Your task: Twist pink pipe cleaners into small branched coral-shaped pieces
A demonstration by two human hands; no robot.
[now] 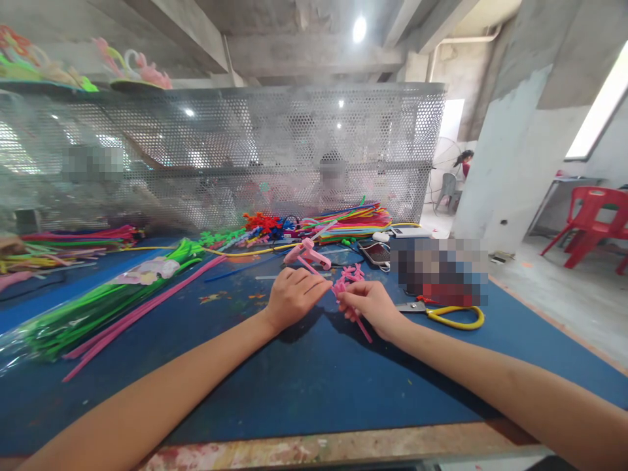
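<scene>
Over the middle of the blue table, both hands meet at a bunch of looped pink pipe cleaners [349, 278]. My right hand [370, 307] is closed on it, and a straight pink end sticks out below the fingers. My left hand [297, 297] has its fingers bent together, with the fingertips at the bunch's left side; it pinches the pink pipe cleaner there, though the contact is partly hidden. Just beyond the left hand stands a pink hot glue gun [308, 252]. Yellow-handled scissors [454, 316] lie to the right of my right wrist.
Green pipe cleaners [112, 307] in clear plastic and long pink ones [147, 317] lie at left. Colourful pipe cleaners [353, 222] are piled by the perforated metal screen [275, 144]. A phone [377, 254] with a white cable lies behind the right hand. A red chair [596, 219] stands at right.
</scene>
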